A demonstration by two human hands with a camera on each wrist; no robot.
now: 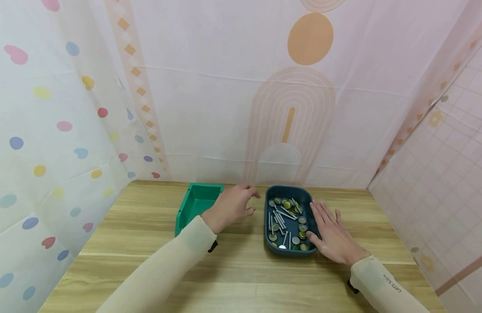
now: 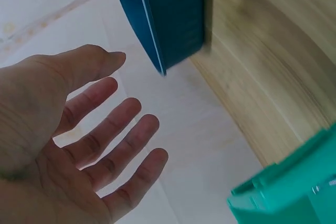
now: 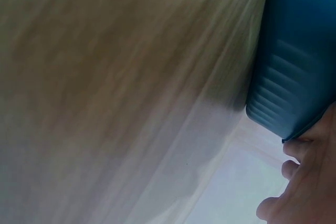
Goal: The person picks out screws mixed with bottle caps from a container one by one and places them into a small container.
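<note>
A dark blue box [image 1: 289,253] stands on the table, holding several bottle caps [image 1: 302,220] in silver and gold tones and several long silver screws or nails [image 1: 279,219]. Along its right rim rests my right hand [image 1: 335,234], fingers extended and thumb at the edge; the right wrist view shows the box's ribbed outer wall [image 3: 299,72] beside the fingers. My left hand [image 1: 231,206] hovers between the blue box and a green bin [image 1: 198,204], fingers loosely bent and holding nothing. The left forearm hides part of the green bin.
The wood-grain table [image 1: 241,278] ends at a patterned curtain [image 1: 209,108] behind both containers. More patterned curtains hang at the left and right. A small shiny metallic thing [image 2: 316,189] shows in the green bin in the left wrist view.
</note>
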